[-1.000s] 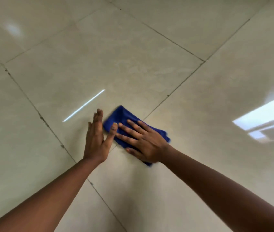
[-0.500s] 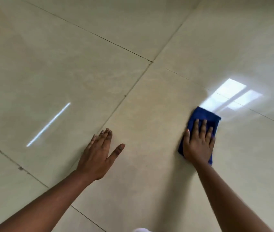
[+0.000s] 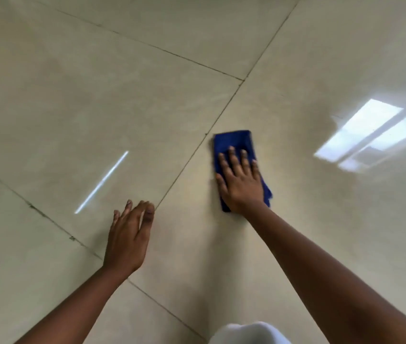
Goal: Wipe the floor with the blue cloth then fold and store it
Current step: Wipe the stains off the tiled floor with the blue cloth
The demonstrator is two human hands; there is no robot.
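The folded blue cloth (image 3: 233, 142) lies flat on the glossy beige tiled floor (image 3: 97, 95), just right of a diagonal grout line. My right hand (image 3: 241, 182) presses down on it with fingers spread, covering its near half; the far end sticks out past my fingertips. My left hand (image 3: 127, 239) rests on the floor to the lower left, well apart from the cloth, holding nothing, its fingers loosely extended. The cloth's edges look slightly blurred.
Dark grout lines (image 3: 197, 150) cross the tiles. A bright window reflection (image 3: 370, 135) lies to the right and a thin light streak (image 3: 101, 182) to the left. Something white (image 3: 249, 333), probably my clothing, shows at the bottom edge.
My right hand first swept the cloth right, away from my left hand, then back left toward the grout line. My left hand stayed on the floor, its thumb drawn in.
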